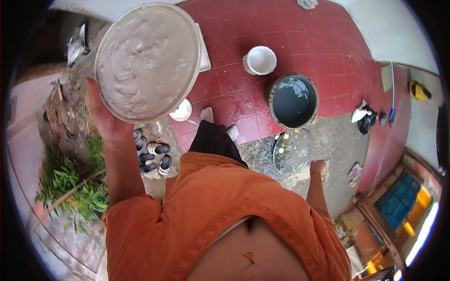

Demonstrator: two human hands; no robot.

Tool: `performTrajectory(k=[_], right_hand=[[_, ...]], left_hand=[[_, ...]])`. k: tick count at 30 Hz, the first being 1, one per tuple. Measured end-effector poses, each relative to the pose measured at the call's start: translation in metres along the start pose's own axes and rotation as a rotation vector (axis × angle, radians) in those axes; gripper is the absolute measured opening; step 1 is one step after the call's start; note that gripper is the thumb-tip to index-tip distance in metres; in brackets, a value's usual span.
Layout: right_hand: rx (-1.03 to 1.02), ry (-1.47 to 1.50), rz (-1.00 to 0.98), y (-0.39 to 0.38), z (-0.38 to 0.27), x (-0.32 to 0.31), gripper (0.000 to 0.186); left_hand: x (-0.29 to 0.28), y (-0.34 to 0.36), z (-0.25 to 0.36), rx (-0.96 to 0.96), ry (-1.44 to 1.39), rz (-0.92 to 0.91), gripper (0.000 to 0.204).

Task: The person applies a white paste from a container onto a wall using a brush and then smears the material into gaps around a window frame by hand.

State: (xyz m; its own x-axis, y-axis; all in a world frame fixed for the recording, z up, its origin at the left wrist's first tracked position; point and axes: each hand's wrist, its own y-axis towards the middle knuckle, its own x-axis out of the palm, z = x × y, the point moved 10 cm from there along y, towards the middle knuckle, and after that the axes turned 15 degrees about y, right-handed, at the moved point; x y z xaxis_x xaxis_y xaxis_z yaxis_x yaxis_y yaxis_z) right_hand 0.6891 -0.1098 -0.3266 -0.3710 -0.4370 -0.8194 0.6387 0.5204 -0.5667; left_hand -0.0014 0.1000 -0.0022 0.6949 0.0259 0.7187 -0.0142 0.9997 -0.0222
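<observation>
My left hand (pixel 105 117) grips a wide round pan (pixel 146 63) from below and the side, held up at upper left; pale grey-beige paste with a lumpy surface fills it. A white rectangular object (pixel 205 54) shows partly behind the pan, and a small white container (pixel 181 113) below it. My right hand (pixel 318 167) is low at the right, fingers curled; anything inside is hidden. Near it on rough concrete lies a spotted, wet-looking round sheet or lid (pixel 293 152). Above that stands a large tub (pixel 293 100) of dark liquid.
A white bucket (pixel 260 61) stands on red tiles (pixel 309 37). Shoes (pixel 159 149) and plants (pixel 65 187) are at the left. Dark and white bags (pixel 368 122), a long-handled tool (pixel 392 93) and a yellow object (pixel 417 90) are at the right. My socked feet stand at the tile edge.
</observation>
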Motion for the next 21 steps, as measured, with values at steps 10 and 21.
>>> performTrajectory(k=[10, 21], right_hand=[[-0.595, -0.237, -0.293, -0.028, -0.189, 0.1, 0.029], [-1.059, -0.419, -0.5, -0.171, -0.466, 0.284, 0.025]], left_hand=[[-0.127, -0.071, 0.015, 0.163, -0.059, 0.325, 0.059], [-0.291, -0.197, 0.002, 0.25, -0.01, 0.755, 0.059]])
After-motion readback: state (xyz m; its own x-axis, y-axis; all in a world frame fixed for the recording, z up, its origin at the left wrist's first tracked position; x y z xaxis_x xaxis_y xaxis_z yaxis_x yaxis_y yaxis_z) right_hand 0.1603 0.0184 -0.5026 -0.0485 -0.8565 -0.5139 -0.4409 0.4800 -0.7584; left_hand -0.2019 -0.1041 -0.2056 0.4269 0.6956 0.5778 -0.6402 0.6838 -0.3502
